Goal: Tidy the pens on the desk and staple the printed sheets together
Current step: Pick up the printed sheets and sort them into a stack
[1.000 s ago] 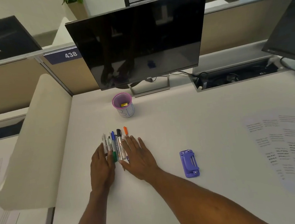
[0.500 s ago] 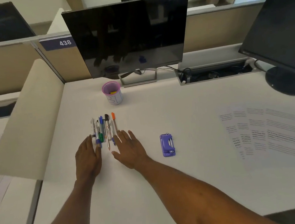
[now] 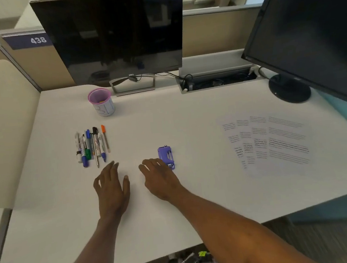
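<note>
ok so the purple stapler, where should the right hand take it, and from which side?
Probably mid-body, pinched across its two long sides from above. The stapler lies flat on the desk, long axis pointing away from the person, both long sides exposed. The right hand is open by its near-left end, so reach over from the left.

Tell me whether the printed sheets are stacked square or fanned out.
Fanned out. The printed sheets lie flat on the desk, overlapping, with several staggered edges showing.
</note>
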The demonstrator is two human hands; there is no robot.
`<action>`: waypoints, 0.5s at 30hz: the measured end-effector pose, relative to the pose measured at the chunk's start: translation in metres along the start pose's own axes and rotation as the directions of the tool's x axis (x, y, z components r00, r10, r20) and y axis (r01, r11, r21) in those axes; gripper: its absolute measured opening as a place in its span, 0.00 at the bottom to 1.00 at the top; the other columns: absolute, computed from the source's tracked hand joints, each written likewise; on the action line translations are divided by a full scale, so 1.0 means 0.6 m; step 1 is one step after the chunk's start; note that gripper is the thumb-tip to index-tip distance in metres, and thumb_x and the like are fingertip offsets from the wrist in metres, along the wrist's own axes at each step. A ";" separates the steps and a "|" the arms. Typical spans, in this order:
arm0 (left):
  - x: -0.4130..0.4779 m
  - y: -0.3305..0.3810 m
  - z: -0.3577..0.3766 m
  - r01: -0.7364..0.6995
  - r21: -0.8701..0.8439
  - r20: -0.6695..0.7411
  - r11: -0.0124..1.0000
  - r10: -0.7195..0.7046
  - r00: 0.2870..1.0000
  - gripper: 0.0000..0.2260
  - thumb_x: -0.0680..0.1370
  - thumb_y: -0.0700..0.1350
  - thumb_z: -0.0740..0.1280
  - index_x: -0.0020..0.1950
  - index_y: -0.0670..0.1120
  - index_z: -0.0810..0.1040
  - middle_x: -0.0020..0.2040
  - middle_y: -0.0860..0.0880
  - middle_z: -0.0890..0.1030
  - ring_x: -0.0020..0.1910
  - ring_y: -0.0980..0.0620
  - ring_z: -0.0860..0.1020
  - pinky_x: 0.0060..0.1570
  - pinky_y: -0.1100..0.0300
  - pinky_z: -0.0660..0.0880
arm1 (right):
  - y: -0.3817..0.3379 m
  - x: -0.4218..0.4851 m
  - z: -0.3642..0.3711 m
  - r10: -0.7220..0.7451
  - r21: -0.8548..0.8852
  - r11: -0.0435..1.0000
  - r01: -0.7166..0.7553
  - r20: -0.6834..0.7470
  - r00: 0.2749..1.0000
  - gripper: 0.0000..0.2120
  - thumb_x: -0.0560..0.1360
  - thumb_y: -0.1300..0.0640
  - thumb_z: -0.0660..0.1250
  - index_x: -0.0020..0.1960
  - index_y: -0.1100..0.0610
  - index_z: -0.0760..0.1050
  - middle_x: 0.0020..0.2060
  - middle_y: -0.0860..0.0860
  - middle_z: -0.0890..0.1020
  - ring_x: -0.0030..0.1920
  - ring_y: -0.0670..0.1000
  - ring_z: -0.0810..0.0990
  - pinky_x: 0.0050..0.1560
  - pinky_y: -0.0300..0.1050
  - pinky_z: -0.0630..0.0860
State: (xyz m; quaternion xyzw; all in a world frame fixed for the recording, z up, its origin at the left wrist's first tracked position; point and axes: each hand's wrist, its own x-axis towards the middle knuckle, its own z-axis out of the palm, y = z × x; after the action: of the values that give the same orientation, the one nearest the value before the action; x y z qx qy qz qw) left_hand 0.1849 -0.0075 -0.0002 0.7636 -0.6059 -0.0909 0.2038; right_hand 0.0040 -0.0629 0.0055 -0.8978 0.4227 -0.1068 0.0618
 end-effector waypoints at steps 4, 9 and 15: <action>-0.024 0.072 0.027 -0.030 -0.067 -0.006 0.997 0.030 1.000 0.24 0.82 0.51 0.57 0.75 0.44 0.70 0.76 0.44 0.72 0.75 0.43 0.69 0.75 0.42 0.57 | 0.048 -0.047 -0.014 0.033 -0.039 0.999 -0.035 -0.037 0.999 0.16 0.75 0.60 0.57 0.62 0.58 0.72 0.59 0.54 0.77 0.58 0.56 0.77 0.63 0.50 0.72; -0.028 0.179 0.065 -0.107 -0.127 -0.017 0.986 0.106 0.994 0.22 0.81 0.50 0.58 0.74 0.45 0.71 0.75 0.46 0.73 0.74 0.47 0.69 0.73 0.45 0.58 | 0.123 -0.099 -0.042 0.095 0.007 0.995 -0.095 -0.142 0.985 0.17 0.77 0.59 0.57 0.63 0.59 0.76 0.59 0.56 0.81 0.59 0.56 0.79 0.67 0.50 0.71; -0.018 0.311 0.104 -0.196 -0.200 -0.029 0.960 0.194 0.981 0.20 0.81 0.47 0.60 0.74 0.47 0.70 0.74 0.48 0.73 0.75 0.49 0.68 0.75 0.46 0.56 | 0.217 -0.151 -0.095 0.207 0.029 0.978 -0.206 -0.230 0.951 0.17 0.79 0.56 0.59 0.65 0.57 0.76 0.62 0.55 0.81 0.63 0.54 0.78 0.68 0.49 0.71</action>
State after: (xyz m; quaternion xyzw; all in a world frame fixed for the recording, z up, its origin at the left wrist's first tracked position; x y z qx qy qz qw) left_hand -0.0076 -0.0439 0.0209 0.6760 -0.6647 -0.1280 0.2911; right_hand -0.1634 -0.0766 0.0221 -0.8299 0.5183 -0.2050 0.0250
